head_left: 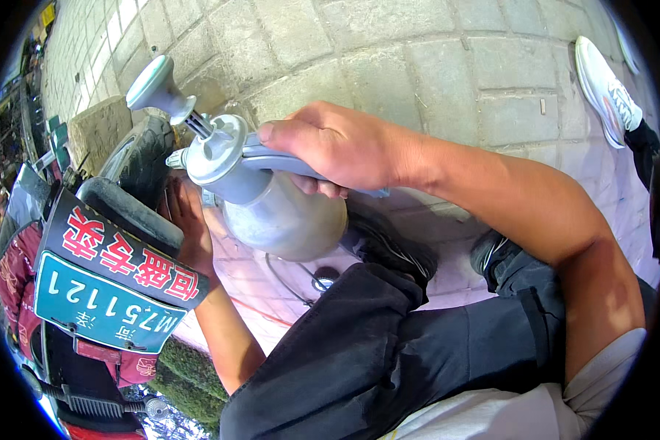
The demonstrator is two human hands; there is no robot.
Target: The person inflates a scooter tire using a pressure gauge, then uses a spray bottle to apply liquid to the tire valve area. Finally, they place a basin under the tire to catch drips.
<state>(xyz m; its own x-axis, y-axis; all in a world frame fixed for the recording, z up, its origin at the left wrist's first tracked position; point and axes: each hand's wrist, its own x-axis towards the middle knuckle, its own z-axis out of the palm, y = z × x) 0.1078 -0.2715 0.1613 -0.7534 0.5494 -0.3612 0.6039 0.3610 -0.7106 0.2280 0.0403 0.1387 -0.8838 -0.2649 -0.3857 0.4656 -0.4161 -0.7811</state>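
Observation:
My right hand [334, 147] grips the handle of a grey pump spray bottle [271, 209], holding it up in the middle of the view with its pump knob [154, 84] pulled out and pointing to the upper left. The bottle's nozzle end sits close to the black rear tyre [141, 158] of a scooter. My left hand [187, 220] reaches under the bottle and rests against the tyre and black mudguard [125, 209], partly hidden by the bottle.
The scooter's rear with a green plate [99, 304] and red bodywork fills the lower left. Grey paving stones lie all round. My black-trousered knees and dark shoe [389, 246] are below. Another person's white shoe [605, 88] stands upper right. A thin wire [290, 282] lies on the ground.

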